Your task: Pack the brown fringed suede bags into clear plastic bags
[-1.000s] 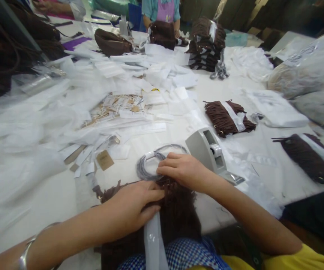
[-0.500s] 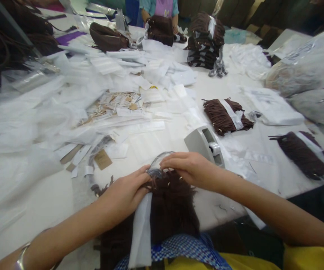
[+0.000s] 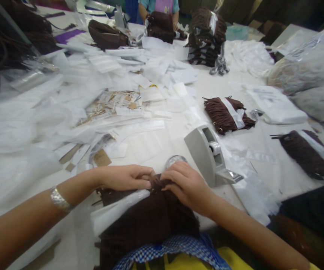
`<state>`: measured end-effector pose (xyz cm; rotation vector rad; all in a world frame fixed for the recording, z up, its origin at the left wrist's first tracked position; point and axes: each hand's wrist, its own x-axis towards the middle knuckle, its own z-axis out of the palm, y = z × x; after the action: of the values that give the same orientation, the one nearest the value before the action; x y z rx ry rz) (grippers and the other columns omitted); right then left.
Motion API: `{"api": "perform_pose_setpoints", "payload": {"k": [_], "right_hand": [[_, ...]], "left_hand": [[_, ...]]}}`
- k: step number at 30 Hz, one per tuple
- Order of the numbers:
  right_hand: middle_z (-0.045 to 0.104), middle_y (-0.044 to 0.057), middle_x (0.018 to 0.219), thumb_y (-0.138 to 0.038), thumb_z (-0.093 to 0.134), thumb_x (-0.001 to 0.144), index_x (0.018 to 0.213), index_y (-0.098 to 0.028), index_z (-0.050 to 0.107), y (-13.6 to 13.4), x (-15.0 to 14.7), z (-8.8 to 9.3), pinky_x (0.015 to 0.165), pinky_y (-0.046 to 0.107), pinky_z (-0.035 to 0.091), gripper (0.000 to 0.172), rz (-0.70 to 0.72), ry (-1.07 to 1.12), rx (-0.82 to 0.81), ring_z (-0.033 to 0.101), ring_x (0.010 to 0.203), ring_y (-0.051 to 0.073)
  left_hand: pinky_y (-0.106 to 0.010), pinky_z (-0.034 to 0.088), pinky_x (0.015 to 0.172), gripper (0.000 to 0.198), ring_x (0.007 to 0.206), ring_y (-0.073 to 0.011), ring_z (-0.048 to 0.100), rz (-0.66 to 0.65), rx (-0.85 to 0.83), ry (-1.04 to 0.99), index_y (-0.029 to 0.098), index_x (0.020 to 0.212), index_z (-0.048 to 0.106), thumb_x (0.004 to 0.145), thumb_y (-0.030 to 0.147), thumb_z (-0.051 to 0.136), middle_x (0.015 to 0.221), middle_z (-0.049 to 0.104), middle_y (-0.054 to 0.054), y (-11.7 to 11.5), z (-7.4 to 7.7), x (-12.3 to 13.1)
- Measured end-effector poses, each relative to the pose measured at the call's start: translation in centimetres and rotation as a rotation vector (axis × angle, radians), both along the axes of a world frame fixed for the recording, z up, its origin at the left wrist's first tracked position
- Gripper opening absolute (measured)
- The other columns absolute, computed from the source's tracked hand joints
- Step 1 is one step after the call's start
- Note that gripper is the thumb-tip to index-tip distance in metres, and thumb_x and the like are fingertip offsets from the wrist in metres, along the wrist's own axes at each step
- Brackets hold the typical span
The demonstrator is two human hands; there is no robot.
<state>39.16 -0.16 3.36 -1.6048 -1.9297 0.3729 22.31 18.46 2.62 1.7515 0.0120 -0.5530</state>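
A dark brown fringed bag [image 3: 153,213] lies against my lap at the table's near edge. My left hand [image 3: 135,177] pinches its upper edge, thumb and fingers together. Close beside it, my right hand [image 3: 186,182] has curled fingers gripping the same edge near small metal fittings. A clear plastic-wrapped loop [image 3: 176,159] shows just behind my right fingers; where it joins the bag is hidden. Below my left hand, a white paper strip [image 3: 119,210] lies slanted across the bag. My right forearm passes in front of the bag's right side.
A grey tape dispenser [image 3: 204,153] stands just beyond my right hand. Brown fringed bags with white bands [image 3: 229,114] lie to the right, and a stack of them [image 3: 207,35] stands farther back. White paper sheets [image 3: 108,63] cover the left. A co-worker [image 3: 159,15] handles a bag at the back.
The white strip has swung from upright to slanting left. My hands have shifted onto the bag's edge, and the plastic-wrapped loop now sits farther right. A co-worker's hand at the right edge has left view.
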Motion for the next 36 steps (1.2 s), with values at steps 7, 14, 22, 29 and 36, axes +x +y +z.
{"api": "perform_pose_setpoints", "payload": {"k": [7,14,22,29,36], "right_hand": [[0.066,0.006,0.093,-0.022,0.057,0.094,0.101,-0.019,0.058,-1.0,-0.7,-0.2,0.080,0.034,0.046,0.007,-0.070,0.043,0.108,0.058,0.089,0.020],[0.068,0.006,0.092,-0.024,0.055,0.096,0.101,-0.020,0.061,-0.4,-0.7,-1.4,0.081,0.036,0.047,0.009,-0.165,-0.011,0.102,0.060,0.089,0.021],[0.070,0.004,0.090,-0.023,0.056,0.095,0.099,-0.020,0.062,-1.2,-0.8,-1.9,0.100,0.041,0.043,0.007,-0.152,-0.100,0.199,0.062,0.085,0.018],[0.071,0.002,0.090,-0.023,0.059,0.094,0.099,-0.022,0.063,-0.2,-0.9,-2.2,0.101,0.039,0.043,0.007,-0.122,-0.125,0.311,0.064,0.080,0.015],[0.071,0.002,0.089,-0.024,0.057,0.095,0.098,-0.021,0.062,-1.0,0.1,-3.2,0.102,0.040,0.042,0.007,-0.190,-0.079,0.230,0.064,0.081,0.015]], "left_hand": [[-0.022,0.047,0.070,0.034,0.073,-0.0152,0.054,-0.228,-0.090,0.108,0.018,0.089,0.067,0.092,0.047,0.050,0.077,0.063,0.002,0.6,0.4,0.7],[-0.027,0.045,0.093,0.028,0.099,-0.0182,0.060,0.075,-0.060,-0.018,0.019,0.110,0.066,0.091,0.036,0.054,0.108,0.069,-0.001,-0.7,-2.4,1.5],[-0.021,0.045,0.068,0.025,0.075,-0.0141,0.057,0.155,0.060,-0.190,0.015,0.098,0.065,0.075,0.014,0.054,0.083,0.064,0.001,-2.6,-0.6,0.8],[-0.025,0.028,0.046,0.013,0.050,-0.0109,0.036,-0.244,-0.040,0.210,0.020,0.057,0.041,0.059,0.015,0.052,0.053,0.038,0.006,-1.0,-0.3,3.6],[-0.026,0.031,0.050,0.005,0.054,-0.0129,0.037,0.025,-0.151,0.393,0.020,0.063,0.047,0.060,0.021,0.051,0.059,0.044,0.004,-2.6,-1.9,3.4]]}}
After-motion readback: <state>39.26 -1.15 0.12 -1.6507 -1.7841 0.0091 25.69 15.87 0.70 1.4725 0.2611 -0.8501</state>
